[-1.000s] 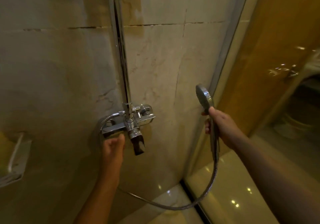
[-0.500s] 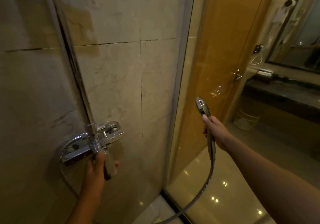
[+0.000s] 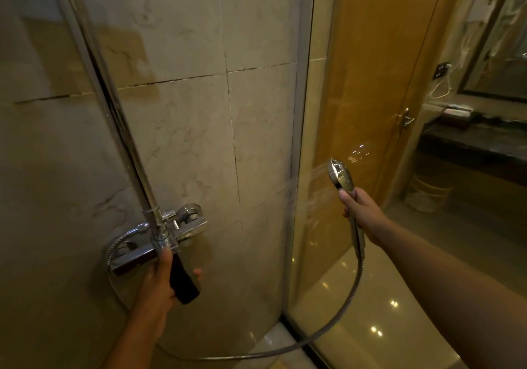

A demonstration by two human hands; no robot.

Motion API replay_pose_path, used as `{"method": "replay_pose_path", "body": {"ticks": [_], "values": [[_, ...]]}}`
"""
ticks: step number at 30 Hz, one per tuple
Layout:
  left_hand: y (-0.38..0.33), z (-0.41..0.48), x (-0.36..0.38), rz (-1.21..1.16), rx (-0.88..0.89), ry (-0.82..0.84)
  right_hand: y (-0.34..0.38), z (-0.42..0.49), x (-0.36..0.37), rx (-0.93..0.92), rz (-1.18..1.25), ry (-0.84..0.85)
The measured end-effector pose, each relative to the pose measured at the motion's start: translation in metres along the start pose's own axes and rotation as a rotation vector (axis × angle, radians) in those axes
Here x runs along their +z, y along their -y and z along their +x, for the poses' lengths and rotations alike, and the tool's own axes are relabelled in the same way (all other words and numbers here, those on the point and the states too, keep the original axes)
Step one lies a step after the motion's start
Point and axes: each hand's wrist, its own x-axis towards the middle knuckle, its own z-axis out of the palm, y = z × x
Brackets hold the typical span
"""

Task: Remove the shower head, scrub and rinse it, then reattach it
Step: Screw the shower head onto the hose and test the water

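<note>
A chrome shower head (image 3: 339, 174) is off its mount and held upright by its handle in my right hand (image 3: 360, 211), at the right of centre. A fine spray of water leaves its face toward the left, against the glass panel edge. Its metal hose (image 3: 346, 306) loops down to the floor and back to the chrome mixer valve (image 3: 159, 243) on the marble wall. My left hand (image 3: 162, 280) grips the dark lever handle (image 3: 182, 281) hanging under the mixer.
A chrome riser pipe (image 3: 114, 112) runs up from the mixer to the top left. A glass shower partition frame (image 3: 299, 140) stands between the hands. Behind it are a wooden door (image 3: 376, 83), a dark vanity counter (image 3: 470, 143) and a white basket (image 3: 427, 194).
My left hand went from below the mixer onto the lever handle. The view swung right and up. Water now sprays from the shower head, which stays in my right hand.
</note>
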Motion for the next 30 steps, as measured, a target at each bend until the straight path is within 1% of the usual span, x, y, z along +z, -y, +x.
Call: {"method": "replay_pose_path", "body": {"ticks": [11,19,30], "values": [[-0.006,-0.009,0.002,0.008,0.026,0.036,0.007,-0.001,-0.012,-0.029,-0.03,-0.016],[-0.007,-0.011,0.004,-0.013,0.019,0.03,0.012,-0.008,-0.015,-0.014,-0.035,-0.028],[-0.009,-0.014,0.006,-0.054,-0.001,0.015,0.015,-0.012,-0.014,-0.047,-0.016,-0.006]]}}
